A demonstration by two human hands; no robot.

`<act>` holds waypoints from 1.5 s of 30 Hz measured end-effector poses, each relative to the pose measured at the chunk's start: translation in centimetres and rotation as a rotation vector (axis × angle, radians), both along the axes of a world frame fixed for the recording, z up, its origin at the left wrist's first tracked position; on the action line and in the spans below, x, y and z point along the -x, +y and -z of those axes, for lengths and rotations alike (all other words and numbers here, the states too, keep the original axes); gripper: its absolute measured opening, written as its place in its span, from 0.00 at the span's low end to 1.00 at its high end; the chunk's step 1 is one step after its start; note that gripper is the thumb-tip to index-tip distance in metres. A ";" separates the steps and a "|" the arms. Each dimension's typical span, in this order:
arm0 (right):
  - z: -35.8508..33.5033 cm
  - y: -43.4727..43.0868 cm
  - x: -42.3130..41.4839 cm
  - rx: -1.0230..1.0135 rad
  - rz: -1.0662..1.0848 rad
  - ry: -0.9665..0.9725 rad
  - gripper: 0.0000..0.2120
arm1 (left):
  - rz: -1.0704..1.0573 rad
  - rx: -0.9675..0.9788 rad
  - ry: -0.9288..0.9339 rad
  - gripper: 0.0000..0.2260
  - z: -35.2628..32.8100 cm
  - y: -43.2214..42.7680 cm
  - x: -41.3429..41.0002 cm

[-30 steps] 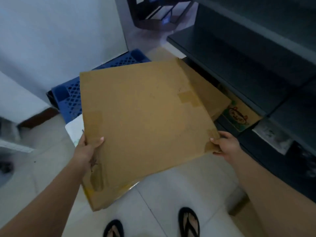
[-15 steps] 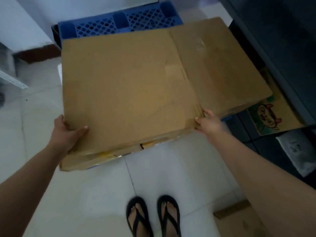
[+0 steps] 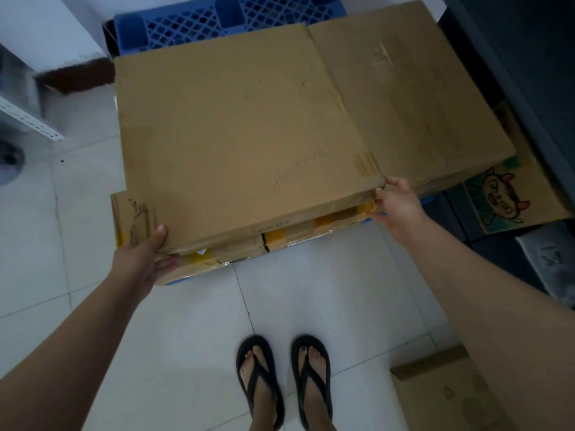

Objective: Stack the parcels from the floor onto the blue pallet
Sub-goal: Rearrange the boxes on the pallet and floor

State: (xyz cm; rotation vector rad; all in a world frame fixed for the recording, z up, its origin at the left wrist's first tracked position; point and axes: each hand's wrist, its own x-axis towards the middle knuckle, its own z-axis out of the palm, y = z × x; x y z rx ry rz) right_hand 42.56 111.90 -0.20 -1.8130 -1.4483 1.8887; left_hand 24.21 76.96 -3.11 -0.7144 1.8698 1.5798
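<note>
A flat brown cardboard parcel (image 3: 236, 135) lies on top of another taped parcel (image 3: 137, 219) over the blue pallet (image 3: 224, 23). My left hand (image 3: 143, 259) grips its near left corner, thumb on top and fingers underneath. At the near right corner my right hand (image 3: 395, 203) pinches the edge. A second flat parcel (image 3: 413, 98) lies beside it on the right, also over the pallet. One more cardboard parcel (image 3: 441, 396) sits on the floor at the lower right.
Dark shelving (image 3: 513, 57) runs along the right, with a printed carton (image 3: 510, 197) and a grey bag (image 3: 550, 259) at its base. A white wall base (image 3: 71, 70) and a metal rail (image 3: 28, 122) stand on the left. My sandalled feet (image 3: 283, 381) are on white tiles.
The parcel has come down from in front of me onto the stack over the pallet and sits lower and flatter. Both hands stay on its near corners.
</note>
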 end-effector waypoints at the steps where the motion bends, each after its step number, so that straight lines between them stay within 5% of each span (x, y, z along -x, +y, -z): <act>1: 0.0 0.0 -0.1 -0.007 0.004 -0.001 0.16 | -0.008 -0.008 0.005 0.25 -0.1 -0.2 -0.1; 7: 0.9 -0.3 -1.3 -0.070 0.045 -0.036 0.09 | 0.003 -0.019 0.012 0.25 -0.4 -0.9 -1.8; 11: 1.7 0.0 -1.6 -0.198 0.070 -0.107 0.14 | 0.021 -0.015 0.028 0.25 -0.2 -0.6 -2.7; 19: 2.8 -1.7 -1.7 -0.265 -0.288 -0.305 0.23 | 0.027 0.089 0.047 0.29 0.2 -0.4 -3.2; 28: 1.8 -1.0 -2.5 -0.163 -0.325 -0.288 0.27 | -0.124 0.095 -0.032 0.32 0.6 -1.0 -3.4; 32: 1.4 -0.9 -4.8 -0.097 -0.336 -0.308 0.21 | -0.192 0.118 -0.110 0.35 1.1 -0.5 -5.8; 39: 0.6 -1.6 -13.1 0.031 -0.467 -0.389 0.17 | 0.429 0.247 -0.139 0.13 0.7 6.8 -13.7; 45: 1.4 -1.5 -24.9 0.097 -0.263 -0.374 0.17 | 0.785 0.187 -0.043 0.08 -1.7 15.4 -19.4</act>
